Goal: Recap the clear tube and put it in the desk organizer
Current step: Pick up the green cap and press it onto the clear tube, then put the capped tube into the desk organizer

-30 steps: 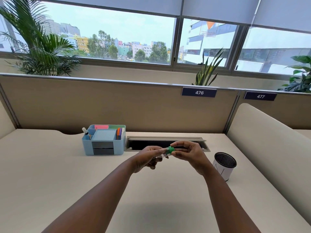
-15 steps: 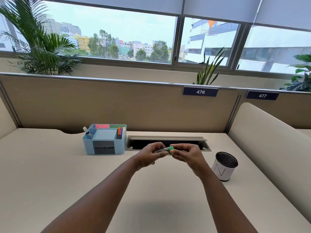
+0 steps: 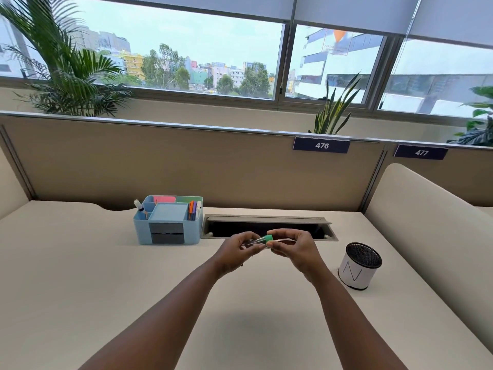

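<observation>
**Cap going onto the tube, mid-air over the desk**

Both hands are raised above the desk (image 3: 80, 303), in front of the cable slot (image 3: 266, 227). Left hand (image 3: 236, 252) pinches the clear tube (image 3: 253, 242) between thumb and fingertips, tube roughly level and pointing right. Right hand (image 3: 293, 249) pinches the green cap (image 3: 267, 238), fingers curled close around it. Cap sits at the tube's end; can't tell if it's fully seated.

To do it well: keep the tube steady in the left hand, line the cap up straight with the tube, then press or twist until it stops. A crooked cap probably jams or pops off.

Organizer (image 3: 168, 220) is off to the left, well apart from the hands, compartments already partly filled with pens and notes. Mesh cup (image 3: 358, 265) on the right isn't the target.
</observation>
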